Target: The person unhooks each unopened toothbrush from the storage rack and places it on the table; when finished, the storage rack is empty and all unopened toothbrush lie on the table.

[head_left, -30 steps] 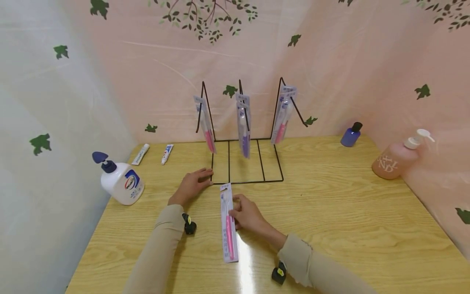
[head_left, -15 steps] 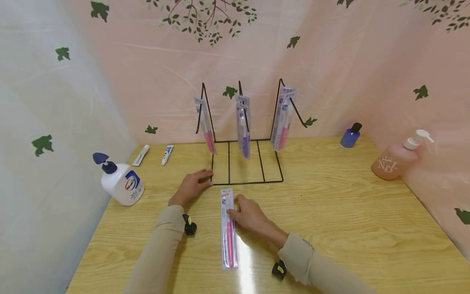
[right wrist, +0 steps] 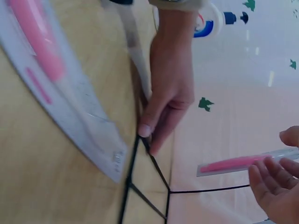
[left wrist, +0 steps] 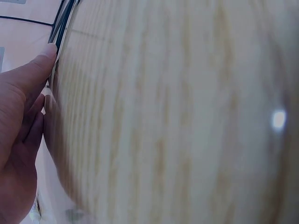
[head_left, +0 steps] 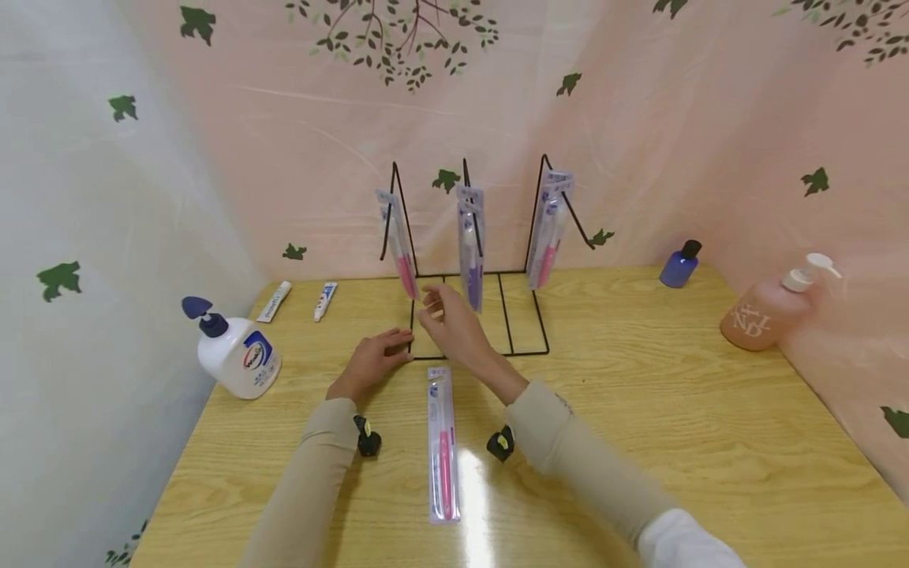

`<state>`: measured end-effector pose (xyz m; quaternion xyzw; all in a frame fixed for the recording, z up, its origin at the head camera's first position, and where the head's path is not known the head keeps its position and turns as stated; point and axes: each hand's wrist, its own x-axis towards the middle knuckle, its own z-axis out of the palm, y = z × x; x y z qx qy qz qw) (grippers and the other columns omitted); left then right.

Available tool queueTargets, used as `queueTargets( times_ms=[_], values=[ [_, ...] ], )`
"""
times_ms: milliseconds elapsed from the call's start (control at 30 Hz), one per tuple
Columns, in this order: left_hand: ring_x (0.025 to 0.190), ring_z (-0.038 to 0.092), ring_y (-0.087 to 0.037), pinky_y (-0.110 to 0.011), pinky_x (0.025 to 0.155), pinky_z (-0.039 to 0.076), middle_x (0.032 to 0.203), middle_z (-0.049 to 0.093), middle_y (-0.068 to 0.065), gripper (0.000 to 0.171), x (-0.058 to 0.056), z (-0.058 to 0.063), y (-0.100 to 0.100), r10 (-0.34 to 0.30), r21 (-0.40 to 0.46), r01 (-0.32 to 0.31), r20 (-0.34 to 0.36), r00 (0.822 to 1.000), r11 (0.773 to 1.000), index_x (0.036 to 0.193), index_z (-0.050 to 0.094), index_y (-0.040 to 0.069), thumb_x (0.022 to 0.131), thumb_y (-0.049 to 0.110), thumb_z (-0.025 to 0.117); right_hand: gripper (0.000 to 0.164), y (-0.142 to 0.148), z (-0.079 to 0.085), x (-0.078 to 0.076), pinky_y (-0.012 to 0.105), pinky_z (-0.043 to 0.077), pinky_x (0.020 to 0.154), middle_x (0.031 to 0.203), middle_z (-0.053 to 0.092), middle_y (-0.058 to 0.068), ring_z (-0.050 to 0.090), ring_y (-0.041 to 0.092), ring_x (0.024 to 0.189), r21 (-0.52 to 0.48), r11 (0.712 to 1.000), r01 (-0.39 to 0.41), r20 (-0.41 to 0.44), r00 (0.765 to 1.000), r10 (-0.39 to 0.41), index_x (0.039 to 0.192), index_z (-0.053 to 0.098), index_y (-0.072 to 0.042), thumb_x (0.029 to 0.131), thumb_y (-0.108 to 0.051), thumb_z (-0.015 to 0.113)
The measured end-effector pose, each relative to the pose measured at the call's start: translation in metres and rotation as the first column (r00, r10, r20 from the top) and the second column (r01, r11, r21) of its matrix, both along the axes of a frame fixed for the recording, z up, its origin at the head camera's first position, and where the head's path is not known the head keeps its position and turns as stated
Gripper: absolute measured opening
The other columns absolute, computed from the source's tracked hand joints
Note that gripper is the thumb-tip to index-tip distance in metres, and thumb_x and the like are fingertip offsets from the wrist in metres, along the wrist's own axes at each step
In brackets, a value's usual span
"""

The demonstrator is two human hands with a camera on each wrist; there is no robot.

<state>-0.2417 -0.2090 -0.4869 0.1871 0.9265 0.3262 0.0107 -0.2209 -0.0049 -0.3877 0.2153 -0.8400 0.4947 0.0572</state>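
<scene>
A black wire rack (head_left: pixel 529 351) holds packaged toothbrushes on its hooks: a pink one (head_left: pixel 402 252) on the left, a purple one (head_left: pixel 472 256) in the middle, and pink ones (head_left: pixel 551 221) on the right. My left hand (head_left: pixel 371 361) rests at the rack's front-left corner, thumb and fingertips touching the wire. Over the base, my right hand (head_left: pixel 452 319) is close to the lower end of the left hanging pack. Its thumb stands apart from loosely bent fingers in the right wrist view, with nothing held. Another packaged pink toothbrush (head_left: pixel 444 457) lies in front of the rack.
A white pump bottle (head_left: pixel 237 359) and two small tubes, one (head_left: pixel 274 302) white and one (head_left: pixel 325 301) blue and white, stand or lie on the left. At right are a small blue bottle (head_left: pixel 679 266) and a pink pump bottle (head_left: pixel 760 312). A patterned cloth hangs behind.
My right hand has let go of the packaged pink toothbrush, which now lies on the table, and has moved forward and left to the left hanging pack. The left hand has stayed put.
</scene>
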Motion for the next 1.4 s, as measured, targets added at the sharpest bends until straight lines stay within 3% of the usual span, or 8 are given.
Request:
queueTargets(
  times_ms=[133, 367, 567, 733, 967, 1400],
  values=[
    [0.135, 0.042, -0.033, -0.051, 0.112, 0.033, 0.139, 0.054, -0.009, 0.043, 0.001, 0.001, 0.000, 0.002, -0.005, -0.003, -0.009, 1.000, 1.000, 0.130, 0.060, 0.009, 0.091, 0.025, 0.066, 0.044, -0.013, 0.013, -0.020, 0.038, 0.052, 0.092, 0.120, 0.057, 0.013, 0.056, 0.025, 0.109, -0.036, 0.999, 0.035, -0.070, 0.997, -0.038, 0.136, 0.045, -0.003, 0.097, -0.018, 0.057],
    [0.136, 0.042, -0.031, -0.050, 0.112, 0.034, 0.140, 0.054, -0.008, 0.044, 0.001, 0.000, 0.001, 0.010, -0.013, -0.010, -0.002, 1.000, 1.000, 0.131, 0.060, 0.010, 0.091, 0.027, 0.066, 0.046, -0.031, 0.024, -0.049, 0.041, 0.049, 0.098, 0.127, 0.055, 0.013, 0.054, 0.027, 0.118, -0.104, 0.992, 0.068, -0.077, 0.994, -0.076, 0.140, 0.042, -0.005, 0.098, -0.017, 0.055],
    [0.136, 0.041, -0.032, -0.050, 0.111, 0.034, 0.143, 0.051, -0.008, 0.045, 0.002, 0.001, 0.002, 0.004, -0.027, -0.003, 0.021, 1.000, 1.000, 0.133, 0.058, 0.011, 0.092, 0.028, 0.064, 0.043, -0.041, 0.026, -0.063, 0.037, 0.048, 0.100, 0.131, 0.056, 0.009, 0.054, 0.021, 0.120, -0.132, 0.989, 0.068, -0.050, 0.996, -0.075, 0.142, 0.042, -0.009, 0.100, -0.017, 0.048],
    [0.137, 0.040, -0.032, -0.050, 0.112, 0.033, 0.143, 0.050, -0.008, 0.045, 0.002, 0.002, 0.002, 0.003, -0.026, -0.002, 0.031, 1.000, 1.000, 0.134, 0.057, 0.012, 0.093, 0.028, 0.064, 0.038, -0.045, 0.027, -0.069, 0.035, 0.052, 0.091, 0.123, 0.062, 0.011, 0.060, 0.021, 0.109, -0.145, 0.986, 0.087, -0.044, 0.995, -0.095, 0.139, 0.046, -0.008, 0.102, -0.015, 0.043],
    [0.136, 0.042, -0.033, -0.050, 0.112, 0.034, 0.142, 0.051, -0.010, 0.044, 0.001, 0.000, 0.001, 0.004, -0.033, -0.004, 0.010, 1.000, 0.999, 0.132, 0.059, 0.011, 0.092, 0.028, 0.065, 0.034, -0.040, 0.025, -0.065, 0.031, 0.055, 0.079, 0.109, 0.066, 0.012, 0.064, 0.022, 0.094, -0.186, 0.980, 0.076, -0.044, 0.995, -0.086, 0.135, 0.050, -0.013, 0.102, -0.014, 0.045],
    [0.136, 0.041, -0.031, -0.049, 0.112, 0.034, 0.142, 0.052, -0.007, 0.044, -0.001, -0.002, 0.000, 0.003, -0.015, -0.003, 0.018, 1.000, 1.000, 0.132, 0.059, 0.012, 0.091, 0.029, 0.065, 0.036, -0.008, 0.025, -0.041, 0.024, 0.054, 0.062, 0.096, 0.069, 0.014, 0.066, 0.021, 0.075, -0.213, 0.977, 0.012, -0.145, 0.989, -0.043, 0.135, 0.054, -0.016, 0.100, -0.013, 0.050]
  ],
)
